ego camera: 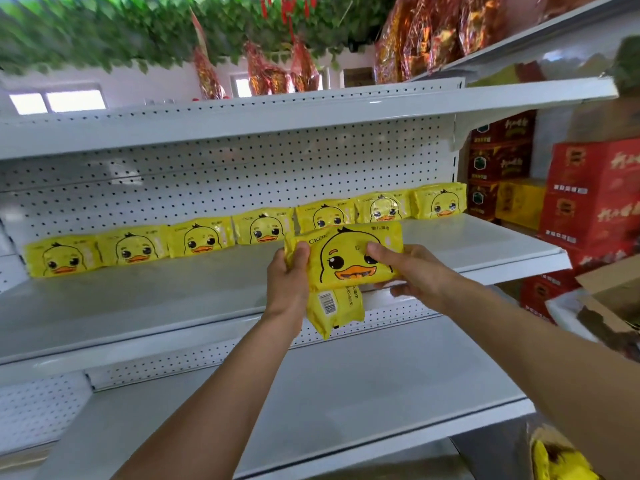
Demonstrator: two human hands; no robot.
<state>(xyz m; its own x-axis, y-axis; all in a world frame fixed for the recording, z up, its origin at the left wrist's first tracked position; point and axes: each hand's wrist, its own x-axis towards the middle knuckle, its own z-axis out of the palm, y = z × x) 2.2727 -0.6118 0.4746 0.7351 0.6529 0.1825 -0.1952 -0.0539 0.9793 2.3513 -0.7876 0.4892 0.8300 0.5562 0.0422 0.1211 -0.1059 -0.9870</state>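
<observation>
**Op 1:** As I look through the head camera, both hands grip one duck pack (pixel 346 261) at centre: the left hand (pixel 287 282) curls round its 9 o'clock end, the right hand (pixel 415 271) pinches its 3 o'clock end.
**Op 2:** Below it?
**Op 1:** A second pack (pixel 337 306) hangs at 6 o'clock, barcode towards me; I cannot tell which hand holds it.
**Op 2:** Around?
**Op 1:** A row of packs (pixel 204 239) leans on the pegboard (pixel 207 168) from 9 to 1 o'clock, on the white shelf (pixel 173 299); the held pack hides one's lower edge. Red cartons (pixel 588 195) are stacked at 3, a cardboard box (pixel 613 296) sits at 4, and a leaf garland (pixel 104 32) hangs at 12
</observation>
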